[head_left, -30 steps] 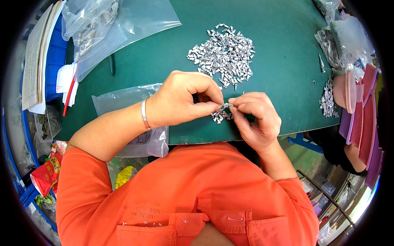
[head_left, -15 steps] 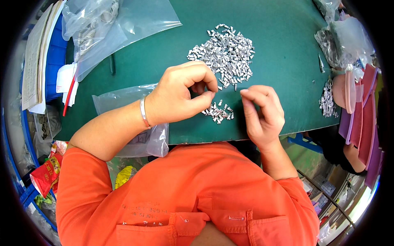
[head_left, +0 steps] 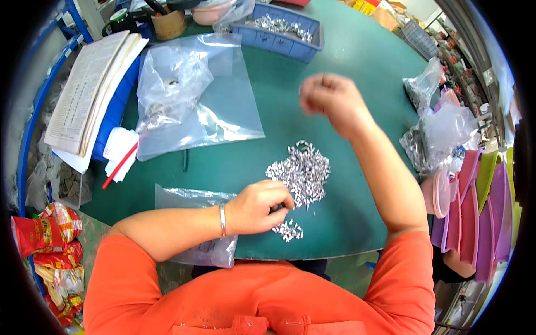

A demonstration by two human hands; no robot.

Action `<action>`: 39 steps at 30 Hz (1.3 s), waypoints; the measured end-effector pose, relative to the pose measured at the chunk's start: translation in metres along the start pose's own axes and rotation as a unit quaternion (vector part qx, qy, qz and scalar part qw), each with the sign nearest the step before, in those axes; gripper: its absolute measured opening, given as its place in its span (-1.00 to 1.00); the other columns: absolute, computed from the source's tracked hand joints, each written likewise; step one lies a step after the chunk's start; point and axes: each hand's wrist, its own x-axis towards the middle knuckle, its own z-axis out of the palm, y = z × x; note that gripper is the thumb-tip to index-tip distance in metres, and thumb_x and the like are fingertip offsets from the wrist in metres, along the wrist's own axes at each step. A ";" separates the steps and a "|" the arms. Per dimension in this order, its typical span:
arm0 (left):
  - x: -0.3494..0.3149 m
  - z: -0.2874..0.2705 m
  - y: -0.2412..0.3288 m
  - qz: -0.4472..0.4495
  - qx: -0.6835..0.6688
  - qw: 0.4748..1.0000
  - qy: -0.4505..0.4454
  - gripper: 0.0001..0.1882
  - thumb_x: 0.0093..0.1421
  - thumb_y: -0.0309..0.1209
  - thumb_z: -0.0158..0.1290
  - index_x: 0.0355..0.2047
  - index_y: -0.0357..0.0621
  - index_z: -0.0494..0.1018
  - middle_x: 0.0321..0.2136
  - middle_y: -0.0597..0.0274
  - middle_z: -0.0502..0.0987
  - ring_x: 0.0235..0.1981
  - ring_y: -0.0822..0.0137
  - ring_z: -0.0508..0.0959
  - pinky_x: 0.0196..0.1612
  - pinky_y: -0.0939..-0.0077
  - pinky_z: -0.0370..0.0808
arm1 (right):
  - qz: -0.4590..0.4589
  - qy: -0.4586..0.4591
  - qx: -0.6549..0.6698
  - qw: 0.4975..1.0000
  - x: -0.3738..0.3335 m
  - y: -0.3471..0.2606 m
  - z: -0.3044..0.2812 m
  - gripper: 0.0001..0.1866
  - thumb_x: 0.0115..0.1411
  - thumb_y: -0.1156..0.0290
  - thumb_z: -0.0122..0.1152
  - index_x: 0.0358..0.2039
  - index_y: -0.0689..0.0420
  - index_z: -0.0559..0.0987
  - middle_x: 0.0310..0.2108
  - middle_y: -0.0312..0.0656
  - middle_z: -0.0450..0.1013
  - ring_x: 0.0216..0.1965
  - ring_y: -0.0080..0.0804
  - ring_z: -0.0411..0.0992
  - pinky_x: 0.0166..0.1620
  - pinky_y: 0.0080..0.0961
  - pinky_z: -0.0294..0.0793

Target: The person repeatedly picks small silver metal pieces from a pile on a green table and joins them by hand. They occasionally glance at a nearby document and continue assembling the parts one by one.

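A pile of small silver metal parts (head_left: 301,170) lies on the green table (head_left: 346,84). A smaller cluster of the same parts (head_left: 288,229) sits near the table's front edge. My left hand (head_left: 259,206) rests between the two, fingers curled, its fingertips at the pile's near edge; whether it holds a part is hidden. My right hand (head_left: 329,97) is raised and blurred over the far half of the table, closed in a loose fist, toward a blue tray (head_left: 279,33) with more silver parts.
A large clear plastic bag (head_left: 190,95) lies at left, a smaller bag (head_left: 195,223) under my left forearm. Papers (head_left: 89,95) are stacked at far left. Clear bags of parts (head_left: 430,128) and pink and purple trays (head_left: 480,206) crowd the right edge.
My right hand has left the small cluster and swung up and away toward the far side of the table. The left hand stays by the pile. The camera view has shifted.
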 end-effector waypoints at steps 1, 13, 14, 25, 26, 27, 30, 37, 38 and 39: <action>-0.002 -0.001 -0.002 0.003 0.000 1.000 0.009 -0.88 0.02 -0.65 0.13 -0.40 -0.22 0.51 -0.41 0.20 0.54 -0.44 0.34 0.55 -0.43 0.54 0.51 | -0.056 0.051 0.054 0.996 0.025 -0.012 0.002 -0.82 0.19 0.58 0.16 -0.20 0.36 0.56 -0.36 -0.09 0.56 -0.39 -0.40 0.54 -0.28 -0.52 0.58; 0.004 -0.004 -0.005 0.018 0.080 0.996 0.038 -0.86 -0.02 -0.66 0.14 -0.41 -0.21 0.53 -0.44 0.19 0.53 -0.41 0.22 0.53 -0.33 0.42 0.48 | -0.020 0.029 -0.197 0.980 -0.095 0.026 -0.019 -0.86 0.19 0.53 0.22 -0.24 0.28 0.61 -0.33 -0.25 0.57 -0.35 -0.58 0.49 -0.33 -0.57 0.47; 0.003 -0.002 -0.006 0.032 0.094 0.995 0.031 -0.86 -0.02 -0.65 0.15 -0.41 -0.20 0.53 -0.44 0.18 0.52 -0.41 0.20 0.53 -0.31 0.40 0.47 | 0.004 0.008 -0.230 0.973 -0.118 0.031 -0.017 -0.88 0.18 0.54 0.22 -0.27 0.27 0.61 -0.35 -0.25 0.57 -0.36 -0.58 0.49 -0.34 -0.55 0.47; 0.003 0.012 -0.004 0.051 0.236 0.970 -0.034 -0.81 -0.04 -0.49 0.29 -0.42 -0.12 0.50 -0.41 0.23 0.45 -0.34 0.16 0.48 -0.25 0.28 0.39 | -0.114 0.139 -0.375 0.910 -0.196 0.086 0.042 -0.87 0.00 0.55 0.38 -0.43 0.21 0.58 -0.43 -0.16 0.47 -0.40 -0.17 0.48 -0.34 -0.36 0.48; 0.003 0.012 -0.003 0.050 0.238 0.969 -0.036 -0.81 -0.04 -0.49 0.28 -0.42 -0.12 0.50 -0.41 0.23 0.46 -0.34 0.16 0.49 -0.24 0.29 0.39 | -0.130 0.135 -0.388 0.902 -0.196 0.087 0.042 -0.86 -0.01 0.56 0.38 -0.43 0.21 0.57 -0.43 -0.16 0.47 -0.39 -0.17 0.48 -0.34 -0.36 0.48; 0.002 0.012 -0.002 0.050 0.240 0.969 -0.038 -0.82 -0.04 -0.50 0.28 -0.42 -0.12 0.49 -0.40 0.23 0.46 -0.34 0.16 0.49 -0.24 0.29 0.40 | -0.141 0.128 -0.395 0.899 -0.197 0.087 0.043 -0.86 -0.01 0.57 0.37 -0.43 0.20 0.56 -0.42 -0.16 0.47 -0.37 -0.17 0.47 -0.33 -0.35 0.48; 0.002 0.013 -0.004 0.059 0.218 0.973 -0.036 -0.83 -0.03 -0.53 0.26 -0.41 -0.13 0.49 -0.39 0.23 0.48 -0.33 0.15 0.50 -0.22 0.30 0.42 | -0.153 0.113 -0.401 0.896 -0.200 0.086 0.039 -0.84 -0.01 0.62 0.34 -0.39 0.20 0.56 -0.39 -0.14 0.47 -0.34 -0.16 0.47 -0.30 -0.35 0.48; 0.000 0.013 -0.004 0.057 0.189 0.980 -0.012 -0.78 -0.01 -0.65 0.19 -0.32 -0.18 0.51 -0.38 0.16 0.49 -0.32 0.13 0.52 -0.22 0.30 0.46 | -0.153 0.128 -0.336 0.920 -0.204 0.084 0.038 -0.80 0.05 0.69 0.28 -0.27 0.24 0.60 -0.37 -0.11 0.48 -0.39 -0.22 0.50 -0.31 -0.42 0.50; -0.001 0.013 -0.004 0.058 0.196 0.979 -0.024 -0.78 -0.01 -0.65 0.19 -0.32 -0.19 0.51 -0.38 0.15 0.49 -0.32 0.13 0.52 -0.22 0.31 0.46 | -0.154 0.133 -0.324 0.924 -0.204 0.084 0.038 -0.80 0.07 0.69 0.28 -0.26 0.24 0.61 -0.37 -0.11 0.48 -0.39 -0.24 0.50 -0.32 -0.43 0.50; -0.002 0.012 -0.005 0.059 0.204 0.976 -0.035 -0.77 -0.01 -0.65 0.19 -0.31 -0.19 0.51 -0.37 0.14 0.49 -0.32 0.13 0.52 -0.22 0.31 0.46 | -0.151 0.145 -0.322 0.923 -0.204 0.083 0.039 -0.85 0.08 0.68 0.29 -0.31 0.23 0.61 -0.36 -0.11 0.50 -0.38 -0.27 0.51 -0.33 -0.48 0.49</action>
